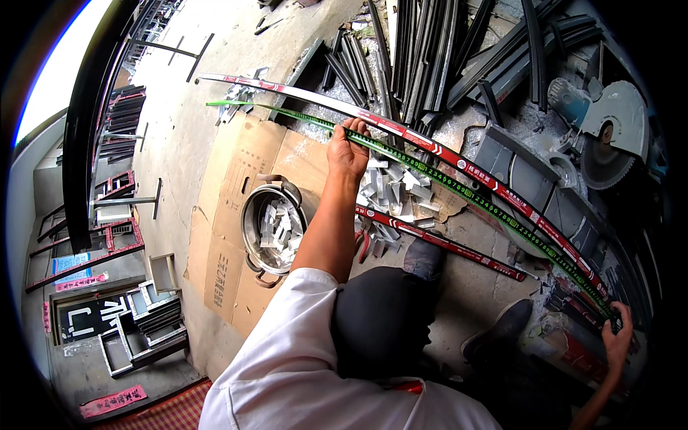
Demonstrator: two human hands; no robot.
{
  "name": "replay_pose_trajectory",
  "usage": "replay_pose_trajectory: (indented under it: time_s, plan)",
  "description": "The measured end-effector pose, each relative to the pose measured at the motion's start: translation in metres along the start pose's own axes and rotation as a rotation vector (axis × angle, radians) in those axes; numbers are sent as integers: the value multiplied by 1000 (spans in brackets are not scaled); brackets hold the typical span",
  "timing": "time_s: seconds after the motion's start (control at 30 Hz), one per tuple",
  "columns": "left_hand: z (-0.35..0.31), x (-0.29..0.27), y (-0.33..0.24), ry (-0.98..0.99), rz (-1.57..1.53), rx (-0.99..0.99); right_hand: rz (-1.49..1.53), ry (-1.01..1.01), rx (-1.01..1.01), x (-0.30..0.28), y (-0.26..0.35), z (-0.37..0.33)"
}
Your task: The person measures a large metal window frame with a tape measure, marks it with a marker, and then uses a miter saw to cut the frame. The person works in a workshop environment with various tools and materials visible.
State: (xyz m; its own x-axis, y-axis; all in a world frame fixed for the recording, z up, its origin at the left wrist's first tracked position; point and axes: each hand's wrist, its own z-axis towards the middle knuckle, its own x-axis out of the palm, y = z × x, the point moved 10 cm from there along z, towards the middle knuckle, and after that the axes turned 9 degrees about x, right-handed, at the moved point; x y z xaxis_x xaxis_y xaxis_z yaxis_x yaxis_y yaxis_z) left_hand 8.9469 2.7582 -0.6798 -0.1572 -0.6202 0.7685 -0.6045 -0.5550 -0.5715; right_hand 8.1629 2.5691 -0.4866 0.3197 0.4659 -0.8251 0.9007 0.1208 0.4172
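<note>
A long metal profile [408, 134] with red film along it slants across the view from upper left to lower right. A green tape measure blade [430, 170] stretches along its near side, its free end past my left hand. My left hand [349, 148] is closed around the blade near the upper middle, its fingers at the profile's edge. At the far right my right hand [618, 337] grips the dark tape measure case, mostly hidden by the fingers, beside the profile's lower end.
Below my left forearm, a two-handled metal pot [246, 233] of cut pieces stands on cardboard [222, 179]. Another red profile [444, 245] lies by my foot. Cut offcuts [394, 190] are heaped nearby. A circular saw [609, 161] stands right; dark profiles [430, 57] lie at the back.
</note>
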Motion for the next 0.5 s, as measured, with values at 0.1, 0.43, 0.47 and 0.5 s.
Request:
replay_pose_trajectory:
  time_s: [0.1, 0.43, 0.47, 0.5]
  plan:
    - [-2, 1, -8, -47, 113, 86, -3, 8, -8, 3, 3, 0]
    - [-10, -10, -18, -209, 257, 137, -23, -5, -66, 1, 7, 2]
    - [-12, -10, -18, -210, 288, 141, -24, -5, -63, 1, 6, 3]
    - [-14, -9, -18, -211, 318, 144, -24, -5, -61, 1, 4, 3]
